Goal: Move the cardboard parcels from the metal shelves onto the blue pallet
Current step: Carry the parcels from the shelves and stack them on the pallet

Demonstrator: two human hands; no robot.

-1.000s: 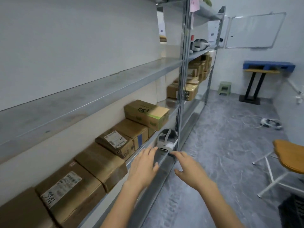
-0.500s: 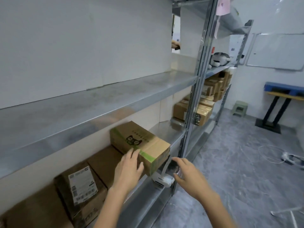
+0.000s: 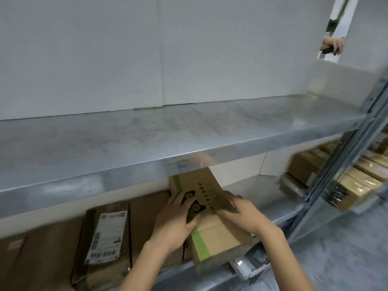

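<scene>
Both hands now on the parcel (image 3: 218, 234). Half a second ago only the left hand (image 3: 174, 219) touched it and the right hand (image 3: 241, 213) was off by the headset (image 3: 241, 267). Now the left hand wraps the parcel's left top edge, fingers curled over the printed top, and the right hand clasps its right top edge. So the grasp looks made and the lift-off comes next. The pallet is out of view.

The parcel sits on the lower shelf (image 3: 264, 196), printed face up. Its long axis runs front to back, slightly skewed. The green-taped end points at the person and juts past the shelf's front lip. The far end is tucked under the upper shelf (image 3: 168, 131).

The headset lies just below and right of the parcel's near end, partly hidden. A labelled box (image 3: 107, 238) lies left of the parcel, with plain brown boxes between. More boxes (image 3: 304, 166) sit well right of the parcel and further back, by the post (image 3: 336, 164), blurred.
</scene>
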